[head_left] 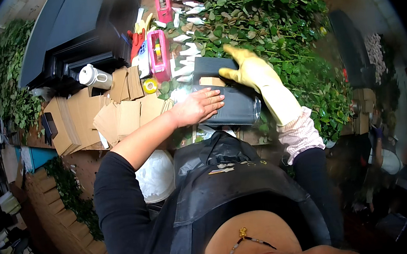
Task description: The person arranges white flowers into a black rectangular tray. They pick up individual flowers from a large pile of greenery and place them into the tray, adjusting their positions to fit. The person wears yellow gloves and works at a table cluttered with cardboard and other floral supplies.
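Observation:
My bare left hand (197,107) lies flat, fingers spread, on a dark ribbed wrapping sheet (231,105) rolled around something on the table. My right hand (251,68), in a yellow rubber glove with a striped cuff, grips the far edge of that same dark sheet. A brown cardboard piece (211,81) shows under the sheet between both hands. Behind the hands spreads a mass of green leafy stems (271,15), with white wrapped flower heads (185,39) lined up along its left side.
Stacked corrugated cardboard pieces (108,114) lie to the left, with a white mug (94,76), two pink tape dispensers (159,55), a yellow tape roll (149,86) and black trays (80,36). A white bucket (156,174) stands below. Another person (382,153) is at the right.

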Available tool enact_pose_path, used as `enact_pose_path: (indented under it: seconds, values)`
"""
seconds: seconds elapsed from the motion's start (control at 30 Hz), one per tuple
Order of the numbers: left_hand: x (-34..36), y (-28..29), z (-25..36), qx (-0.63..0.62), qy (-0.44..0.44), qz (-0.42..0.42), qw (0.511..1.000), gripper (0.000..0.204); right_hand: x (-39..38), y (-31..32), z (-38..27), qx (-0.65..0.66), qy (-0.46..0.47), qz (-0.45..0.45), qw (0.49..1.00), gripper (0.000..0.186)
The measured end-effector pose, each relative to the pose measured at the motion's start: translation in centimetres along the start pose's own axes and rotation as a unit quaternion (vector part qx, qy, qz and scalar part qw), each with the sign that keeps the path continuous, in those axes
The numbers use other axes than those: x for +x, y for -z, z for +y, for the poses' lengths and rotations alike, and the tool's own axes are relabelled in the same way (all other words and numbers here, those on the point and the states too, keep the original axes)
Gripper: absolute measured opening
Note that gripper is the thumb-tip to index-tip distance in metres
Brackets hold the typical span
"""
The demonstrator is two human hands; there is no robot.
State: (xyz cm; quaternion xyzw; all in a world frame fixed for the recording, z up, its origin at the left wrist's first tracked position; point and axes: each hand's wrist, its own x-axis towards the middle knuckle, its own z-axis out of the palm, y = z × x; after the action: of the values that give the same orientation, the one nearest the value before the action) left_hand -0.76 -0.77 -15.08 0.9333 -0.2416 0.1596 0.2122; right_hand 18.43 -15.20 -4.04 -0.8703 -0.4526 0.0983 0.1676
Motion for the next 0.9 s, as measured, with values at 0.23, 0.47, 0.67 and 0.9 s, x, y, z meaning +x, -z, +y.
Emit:
enact_pose_path:
  seconds: [0.23,0.47,0.67,0.9]
  values:
    - [-0.6,-0.2,-0.4,-0.007,-0.008,-0.009,1.0,0.034,-2.5,-5.8,-3.1,-0.211,-0.033,-0.268,0.939,0.029]
    - [-0.8,1.2,1.0,0.128,-0.089,0.117,0.981,0.026,-5.8,-5.5,-4.6,-0.258,0.061,-0.189,0.946,0.023]
    - [-9.0,-5.9,4.7,0.096,0.519,0.229,0.818,0.06,-10.4,-9.3,-3.8,-0.432,0.146,-0.043,0.889,0.056]
    - [-8.9,-7.2,2.9,0.058,0.631,-0.084,0.769,0.099,-10.2,-8.5,-4.3,-0.494,0.145,-0.131,0.847,0.059]
